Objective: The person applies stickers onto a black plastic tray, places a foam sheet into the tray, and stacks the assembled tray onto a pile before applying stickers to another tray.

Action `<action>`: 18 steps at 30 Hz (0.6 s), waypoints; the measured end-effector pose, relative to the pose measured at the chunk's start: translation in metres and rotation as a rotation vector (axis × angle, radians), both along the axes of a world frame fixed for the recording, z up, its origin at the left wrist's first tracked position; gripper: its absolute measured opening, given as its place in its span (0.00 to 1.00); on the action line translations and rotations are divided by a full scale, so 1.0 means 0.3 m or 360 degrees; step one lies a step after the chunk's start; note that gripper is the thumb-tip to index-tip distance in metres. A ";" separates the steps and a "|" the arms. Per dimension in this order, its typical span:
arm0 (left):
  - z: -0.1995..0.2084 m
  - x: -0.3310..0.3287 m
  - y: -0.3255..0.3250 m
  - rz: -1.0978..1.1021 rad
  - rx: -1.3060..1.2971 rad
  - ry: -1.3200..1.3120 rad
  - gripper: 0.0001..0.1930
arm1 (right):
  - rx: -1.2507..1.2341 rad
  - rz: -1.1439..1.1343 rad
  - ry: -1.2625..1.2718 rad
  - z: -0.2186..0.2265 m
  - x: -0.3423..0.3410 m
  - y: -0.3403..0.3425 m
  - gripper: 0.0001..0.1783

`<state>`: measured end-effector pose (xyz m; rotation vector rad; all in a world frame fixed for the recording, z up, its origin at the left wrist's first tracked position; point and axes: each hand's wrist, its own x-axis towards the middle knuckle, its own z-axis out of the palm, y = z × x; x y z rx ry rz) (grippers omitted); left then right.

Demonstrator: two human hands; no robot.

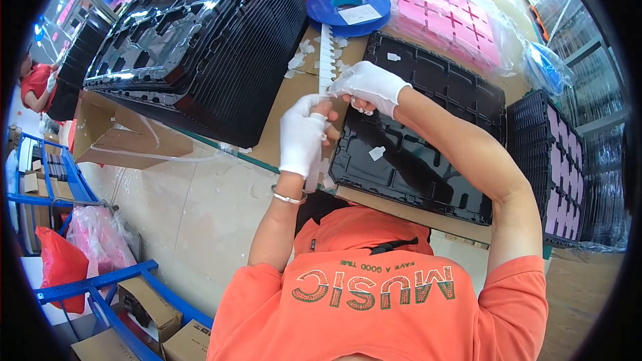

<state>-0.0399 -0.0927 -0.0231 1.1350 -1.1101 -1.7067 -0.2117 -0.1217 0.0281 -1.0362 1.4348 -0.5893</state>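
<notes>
A long white strip of labels [326, 60] runs from a blue reel [319, 7] down to my hands. My left hand [301, 135], in a white glove with bare fingertips, is closed on the strip, and the strip's tail hangs below it. The gloved right hand [371, 85] has its fingers bent and pinched at the strip's right edge; any single label between them is too small to make out. Under my right forearm lies a glossy black plastic tray [408, 174], close to me. Two small white labels sit on it, one label [377, 153] near its left side and another label [394, 57] at the far edge.
A tall stack of black trays [234, 60] stands at left, beside torn white scraps [297, 60]. Behind are pink trays in clear plastic [445, 17]. More trays with pink inserts [558, 167] stand at right. Blue racking [93, 287] and a cardboard box [120, 130] are lower left. A co-worker [40, 83] stands far left.
</notes>
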 end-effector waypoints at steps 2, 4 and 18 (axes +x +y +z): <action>-0.048 -0.020 -0.004 0.0127 -0.1031 -0.1160 0.07 | -0.0012 -0.0035 0.0018 0.014 -0.014 0.005 0.13; -0.064 -0.036 0.001 0.0201 -0.1287 -0.1416 0.05 | 0.0082 -0.0031 0.0063 0.030 -0.050 0.002 0.13; -0.032 0.016 -0.070 0.0009 -0.0099 -0.0130 0.12 | 0.0145 -0.0148 0.1255 0.068 -1.001 0.331 0.11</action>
